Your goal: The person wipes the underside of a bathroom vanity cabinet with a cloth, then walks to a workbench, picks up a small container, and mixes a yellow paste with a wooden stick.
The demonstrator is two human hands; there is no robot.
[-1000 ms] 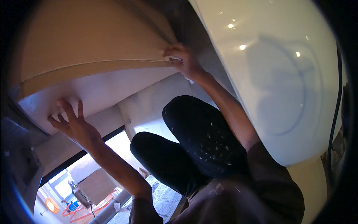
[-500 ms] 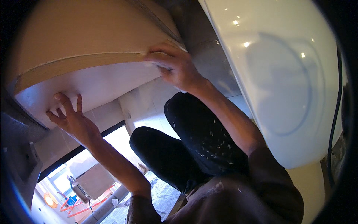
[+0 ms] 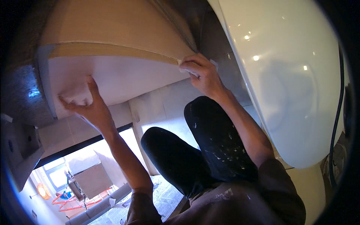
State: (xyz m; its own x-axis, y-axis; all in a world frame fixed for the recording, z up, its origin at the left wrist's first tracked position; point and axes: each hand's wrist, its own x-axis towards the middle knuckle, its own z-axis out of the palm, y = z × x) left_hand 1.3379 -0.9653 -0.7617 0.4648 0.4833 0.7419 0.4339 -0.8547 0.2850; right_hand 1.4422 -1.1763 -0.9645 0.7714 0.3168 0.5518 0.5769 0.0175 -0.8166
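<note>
A wide panel (image 3: 116,80) with a smooth pale underside and a light wood-coloured front edge (image 3: 112,49) fills the upper left. My left hand (image 3: 92,108) reaches up to the underside near its left end, fingers spread and tips against or close to the surface, holding nothing. At the right end of the front edge, my right hand (image 3: 206,77) is closed round a small crumpled white piece, perhaps a cloth or tissue (image 3: 190,71), mostly hidden by the fingers. That hand touches the edge's corner. Above the edge, the panel's brown face (image 3: 112,22) continues upward.
A large glossy white rounded fixture (image 3: 285,82) stands close on my right, with a black hose or cable (image 3: 336,123) beyond it. My bent knees (image 3: 165,146) in dark, spotted trousers are below. Lower left, an opening shows a cardboard box (image 3: 92,180) and an orange-red frame (image 3: 67,202).
The view has shifted, so the panel sits further right and higher. My left hand's fingers have changed their spread against the underside. My right hand stays at the edge's right end.
</note>
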